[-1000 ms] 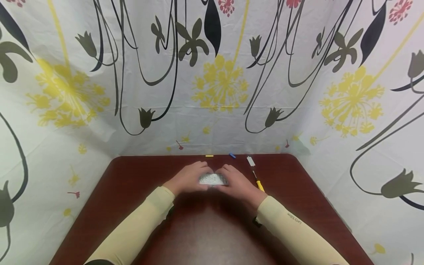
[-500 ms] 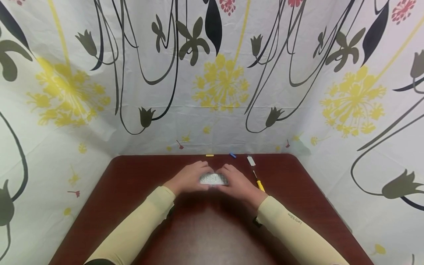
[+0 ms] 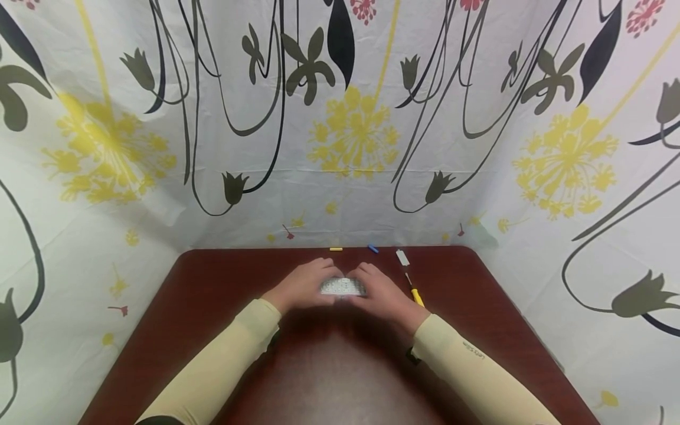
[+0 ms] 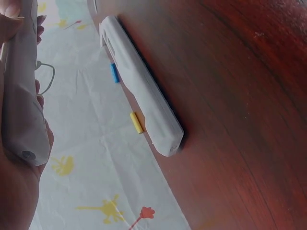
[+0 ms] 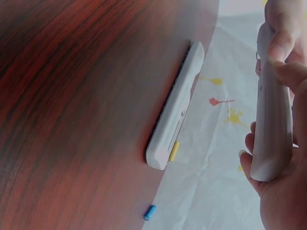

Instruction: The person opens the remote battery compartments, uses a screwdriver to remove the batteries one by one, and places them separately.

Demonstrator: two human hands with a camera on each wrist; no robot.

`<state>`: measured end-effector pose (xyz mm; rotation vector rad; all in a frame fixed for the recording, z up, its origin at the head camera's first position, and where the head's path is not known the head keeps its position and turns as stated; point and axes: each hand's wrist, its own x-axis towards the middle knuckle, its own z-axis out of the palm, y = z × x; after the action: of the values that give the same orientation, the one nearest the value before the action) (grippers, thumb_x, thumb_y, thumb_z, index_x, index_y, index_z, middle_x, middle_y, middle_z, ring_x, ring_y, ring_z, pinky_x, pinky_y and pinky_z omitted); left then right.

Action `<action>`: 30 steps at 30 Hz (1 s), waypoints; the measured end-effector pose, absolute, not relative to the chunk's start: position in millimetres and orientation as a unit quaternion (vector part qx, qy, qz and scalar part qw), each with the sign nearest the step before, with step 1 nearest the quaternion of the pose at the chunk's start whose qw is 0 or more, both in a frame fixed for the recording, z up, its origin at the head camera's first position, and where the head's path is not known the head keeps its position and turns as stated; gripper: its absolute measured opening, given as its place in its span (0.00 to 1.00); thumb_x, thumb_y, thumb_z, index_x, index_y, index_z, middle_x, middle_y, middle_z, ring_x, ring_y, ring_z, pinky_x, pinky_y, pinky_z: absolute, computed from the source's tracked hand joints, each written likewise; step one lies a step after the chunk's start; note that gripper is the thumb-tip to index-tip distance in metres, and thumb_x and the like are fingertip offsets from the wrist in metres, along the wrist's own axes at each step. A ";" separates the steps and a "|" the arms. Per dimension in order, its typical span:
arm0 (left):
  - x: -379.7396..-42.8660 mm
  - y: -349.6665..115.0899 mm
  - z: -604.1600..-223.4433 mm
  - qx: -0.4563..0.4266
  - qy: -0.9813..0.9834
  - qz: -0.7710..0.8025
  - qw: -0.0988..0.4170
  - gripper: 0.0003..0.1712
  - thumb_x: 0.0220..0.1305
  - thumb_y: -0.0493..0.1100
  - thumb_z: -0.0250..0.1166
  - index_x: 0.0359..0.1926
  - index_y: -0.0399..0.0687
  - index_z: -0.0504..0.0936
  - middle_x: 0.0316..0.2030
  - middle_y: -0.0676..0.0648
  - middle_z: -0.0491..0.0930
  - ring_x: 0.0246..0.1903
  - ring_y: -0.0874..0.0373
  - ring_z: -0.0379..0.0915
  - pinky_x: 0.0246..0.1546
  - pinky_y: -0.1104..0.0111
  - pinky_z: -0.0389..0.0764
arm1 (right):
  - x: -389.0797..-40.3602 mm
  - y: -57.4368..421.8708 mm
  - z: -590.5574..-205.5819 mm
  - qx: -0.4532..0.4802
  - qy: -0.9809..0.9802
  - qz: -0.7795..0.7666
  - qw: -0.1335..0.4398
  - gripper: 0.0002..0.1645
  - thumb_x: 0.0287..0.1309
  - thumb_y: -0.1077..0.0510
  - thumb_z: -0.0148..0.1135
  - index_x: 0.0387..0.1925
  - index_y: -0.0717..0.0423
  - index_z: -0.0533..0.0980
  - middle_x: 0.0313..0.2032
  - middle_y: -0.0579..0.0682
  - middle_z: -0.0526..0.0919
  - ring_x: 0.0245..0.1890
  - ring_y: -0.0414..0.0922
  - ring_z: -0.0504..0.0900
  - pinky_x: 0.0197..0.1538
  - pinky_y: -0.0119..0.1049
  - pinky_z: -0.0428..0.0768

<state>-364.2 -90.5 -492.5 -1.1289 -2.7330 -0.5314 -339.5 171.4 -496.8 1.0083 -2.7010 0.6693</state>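
Note:
Both hands hold a long white plastic casing (image 4: 24,91) between them, one at each end. My left hand (image 3: 305,286) grips its left end, and my right hand (image 3: 381,292) grips the right, thumbs on the near side. From the head view only its pale, speckled middle (image 3: 342,287) shows between the fingers. A second long white casing (image 5: 177,108), dark along its underside, lies on the table beyond the hands in the wrist views. What kind of device these belong to cannot be told. A thin wire loop (image 4: 50,76) shows beside the held casing.
Near the far table edge lie a yellow battery-like cylinder (image 3: 336,249) and a blue battery (image 3: 373,249). To the right are a small white flat piece (image 3: 402,258) and a screwdriver with a yellow handle (image 3: 417,297). A flower-printed curtain (image 3: 350,195) encloses the dark red table (image 3: 212,283).

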 end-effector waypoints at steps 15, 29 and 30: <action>-364.2 -91.5 -495.9 -0.369 -0.912 -0.163 0.081 0.23 0.66 0.57 0.79 0.58 0.63 0.85 0.49 0.60 0.76 0.46 0.63 0.72 0.48 0.67 0.81 | -340.1 174.2 -493.2 0.353 -0.903 0.226 0.096 0.25 0.74 0.36 0.71 0.58 0.48 0.84 0.48 0.40 0.79 0.44 0.38 0.76 0.47 0.38 0.83; -362.8 -91.2 -492.8 -0.365 -0.910 -0.182 0.072 0.19 0.65 0.53 0.79 0.55 0.61 0.86 0.48 0.59 0.78 0.45 0.62 0.74 0.48 0.65 0.81 | -341.0 178.1 -492.4 0.343 -0.905 0.238 0.080 0.27 0.72 0.32 0.72 0.57 0.45 0.85 0.48 0.38 0.80 0.43 0.37 0.78 0.48 0.37 0.83; -363.1 -91.4 -492.6 -0.364 -0.910 -0.186 0.070 0.19 0.65 0.52 0.79 0.54 0.61 0.87 0.47 0.59 0.78 0.45 0.62 0.74 0.48 0.65 0.81 | -341.0 178.1 -492.3 0.343 -0.905 0.238 0.080 0.25 0.71 0.34 0.74 0.57 0.45 0.85 0.48 0.38 0.81 0.43 0.37 0.78 0.48 0.37 0.83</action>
<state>-363.1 -91.4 -492.6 -1.0964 -2.7371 -0.5610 -341.0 178.1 -492.3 1.0258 -2.7084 0.7113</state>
